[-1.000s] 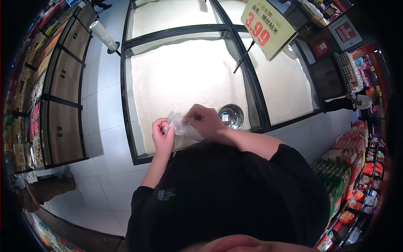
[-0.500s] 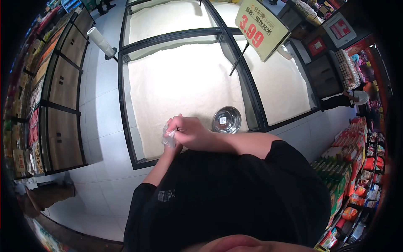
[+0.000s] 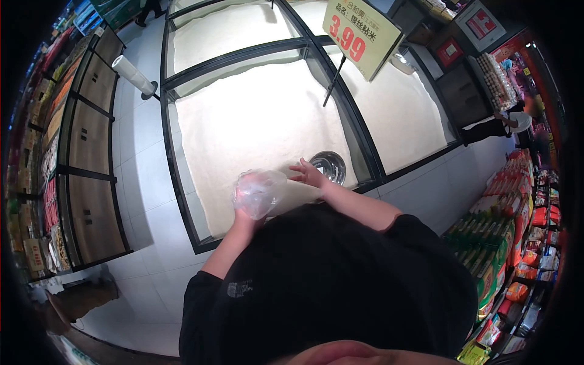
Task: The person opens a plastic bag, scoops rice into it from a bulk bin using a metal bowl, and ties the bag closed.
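Note:
A clear plastic bag (image 3: pixel 263 190), puffed open, covers the fingers of my left hand (image 3: pixel 244 213), which grips it above the near part of the rice bin. Through the film the fingers show only faintly. My right hand (image 3: pixel 311 174) is apart from the bag, its fingers spread and nothing in them. Just beyond it a shiny steel bowl (image 3: pixel 331 165) rests on the white rice (image 3: pixel 243 121); my hand hides part of the bowl's left side.
Black frames (image 3: pixel 368 131) divide the rice bins. A price sign (image 3: pixel 359 36) reading 3.99 stands on a thin post. At left are a roll of plastic bags (image 3: pixel 131 72) and wooden cabinets (image 3: pixel 91 140). Packaged goods (image 3: pixel 486 243) line the right; a person (image 3: pixel 517 123) stands beyond.
The plastic bag, bunched small between my hands before, is now spread wide around my left fingers. My right hand has let go and moved right, toward the bowl.

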{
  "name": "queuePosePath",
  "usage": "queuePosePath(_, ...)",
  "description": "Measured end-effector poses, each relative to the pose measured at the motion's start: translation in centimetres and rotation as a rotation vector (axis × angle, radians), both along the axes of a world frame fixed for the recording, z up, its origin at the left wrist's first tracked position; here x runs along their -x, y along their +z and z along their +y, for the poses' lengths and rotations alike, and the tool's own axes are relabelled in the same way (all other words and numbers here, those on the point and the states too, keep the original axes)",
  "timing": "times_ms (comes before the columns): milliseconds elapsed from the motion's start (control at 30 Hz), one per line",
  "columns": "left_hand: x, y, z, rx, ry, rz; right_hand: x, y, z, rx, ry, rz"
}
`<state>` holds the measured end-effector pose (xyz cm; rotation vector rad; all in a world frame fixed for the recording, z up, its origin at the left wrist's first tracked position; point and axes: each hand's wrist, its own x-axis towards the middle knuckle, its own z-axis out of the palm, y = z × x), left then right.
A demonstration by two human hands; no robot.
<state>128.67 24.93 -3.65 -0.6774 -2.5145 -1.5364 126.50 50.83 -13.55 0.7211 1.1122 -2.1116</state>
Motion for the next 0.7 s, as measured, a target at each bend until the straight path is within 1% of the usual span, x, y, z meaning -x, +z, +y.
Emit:
queuePosePath(33, 0.2, 1.5, 0.7, -0.079, -0.05, 0.017, 0.3, -1.1, 0.1, 0.24, -0.003, -0.18)
queuePosePath(67, 0.3, 3.1, 1.5, -0.157, -0.104, 0.033, 1.1, -4.4, -0.7, 0.188, 0.082, 0.04)
queuePosePath(100, 0.7, 6.8, 3.0, -0.304, -0.162, 0.021, 2.0, -9.4, -2.2, 0.137, 0.166, 0.258)
queuePosePath(167, 0.7, 8.8, 4.3, -0.482, -0.205, -0.069, 1.9, -14.1, -3.8, 0.163, 0.199, 0.453)
queuePosePath(200, 0.7, 8.8, 4.5, -0.517, -0.185, -0.139, 1.9, -14.9, -4.3, 0.237, 0.158, 0.434)
queuePosePath(267, 1.0, 8.4, 4.4, -0.496, -0.16, -0.167, 2.6, -16.3, -5.2, 0.383, 0.089, 0.402)
queuePosePath(300, 1.1, 8.1, 4.4, -0.439, -0.158, -0.13, 3.1, -15.9, -5.6, 0.455, 0.058, 0.386)
queuePosePath(367, 1.1, 7.8, 4.1, -0.53, -0.235, -0.104, 3.6, -15.1, -6.2, 0.437, 0.05, 0.392)
queuePosePath(400, 0.8, 10.0, 4.6, -0.678, -0.313, -0.117, 2.7, -12.4, -6.5, 0.348, 0.073, 0.411)
queuePosePath(433, 0.5, 11.3, 4.9, -0.823, -0.386, -0.137, 2.5, -11.6, -7.1, 0.462, 0.145, 0.422)
queuePosePath(467, 0.3, 11.4, 4.5, -0.662, -0.35, -0.193, 2.2, -10.8, -7.7, 0.57, 0.223, 0.43)
queuePosePath(533, 0.7, 11.8, 3.5, -0.338, -0.283, -0.284, 1.8, -8.0, -8.2, 0.727, 0.3, 0.371)
queuePosePath(667, 1.3, 13.7, 5.1, -0.844, -0.143, -0.305, 1.3, -3.1, -7.7, 0.982, 0.265, 0.103)
queuePosePath(700, 1.6, 14.8, 5.2, -0.819, -0.216, -0.27, 1.1, -2.3, -7.5, 1.01, 0.245, 0.055)
